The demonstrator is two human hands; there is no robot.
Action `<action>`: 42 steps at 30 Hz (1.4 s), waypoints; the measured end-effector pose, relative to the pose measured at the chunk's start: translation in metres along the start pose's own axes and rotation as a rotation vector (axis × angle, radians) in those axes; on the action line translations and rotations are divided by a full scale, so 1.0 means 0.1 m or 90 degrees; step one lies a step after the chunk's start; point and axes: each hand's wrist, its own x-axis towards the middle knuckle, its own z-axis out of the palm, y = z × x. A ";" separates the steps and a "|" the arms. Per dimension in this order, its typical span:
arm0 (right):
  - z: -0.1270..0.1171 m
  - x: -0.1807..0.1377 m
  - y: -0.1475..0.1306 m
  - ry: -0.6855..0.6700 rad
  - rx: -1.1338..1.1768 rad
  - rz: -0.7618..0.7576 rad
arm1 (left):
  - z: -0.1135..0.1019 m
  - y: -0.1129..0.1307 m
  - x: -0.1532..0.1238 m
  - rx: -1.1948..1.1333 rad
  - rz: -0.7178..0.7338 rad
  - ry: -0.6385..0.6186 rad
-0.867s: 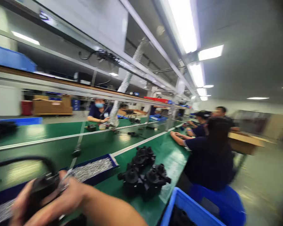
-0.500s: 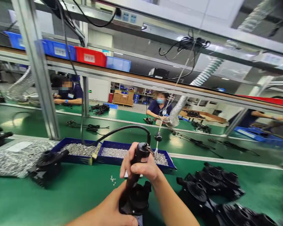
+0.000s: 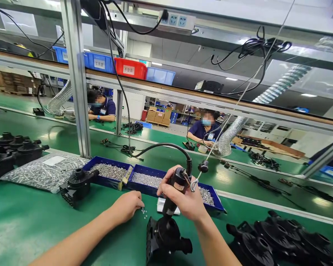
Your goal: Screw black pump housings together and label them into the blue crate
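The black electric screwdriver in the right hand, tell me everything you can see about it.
The electric screwdriver is a black, plastic-looking cylinder, held upright and slightly tilted in the right hand. A thick black cable arcs from its top, and a thin suspension cord clips there on a metal ring. Its lower end points into the black pump housing on the green table.

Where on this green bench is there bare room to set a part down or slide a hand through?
Bare green mat lies left of the left hand, below the lone black pump and the screw bag. A smaller bare strip lies behind the blue trays. It is crowded around the pump under the screwdriver, near the loose screws, and by the pump pile at right.
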 end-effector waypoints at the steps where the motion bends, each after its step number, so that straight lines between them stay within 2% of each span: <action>1: 0.00 0.00 0.01 0.002 -0.002 0.001 | 0.00 0.02 -0.01 0.007 -0.005 -0.003; 7: 0.08 0.00 0.04 0.117 -0.072 0.005 | -0.02 0.10 -0.03 0.022 -0.074 0.000; 13: 0.12 -0.01 0.02 0.127 -0.126 0.003 | 0.19 0.22 0.03 0.044 -0.187 0.044; 16: 0.10 -0.01 0.05 0.144 -0.119 -0.001 | 0.23 0.34 -0.02 -0.002 -0.181 0.061; 18: 0.09 -0.01 0.08 0.159 -0.133 -0.003 | 0.23 0.44 -0.07 -0.090 -0.164 0.058; 23: 0.06 0.00 0.10 0.175 -0.193 -0.012 | 0.24 0.64 -0.14 -0.586 -0.230 -0.038; 25: 0.06 0.00 0.10 0.177 -0.195 -0.011 | 0.26 0.66 -0.13 -0.682 -0.248 -0.073; 29: 0.08 0.00 0.12 0.176 -0.169 -0.005 | 0.26 0.69 -0.12 -0.723 -0.254 -0.098; 36: 0.10 0.03 0.18 0.177 -0.159 -0.012 | 0.39 0.64 -0.11 -0.771 -0.249 -0.089; 42: 0.10 0.03 0.17 0.170 -0.149 -0.018 | 0.39 0.61 -0.13 -0.865 -0.300 -0.150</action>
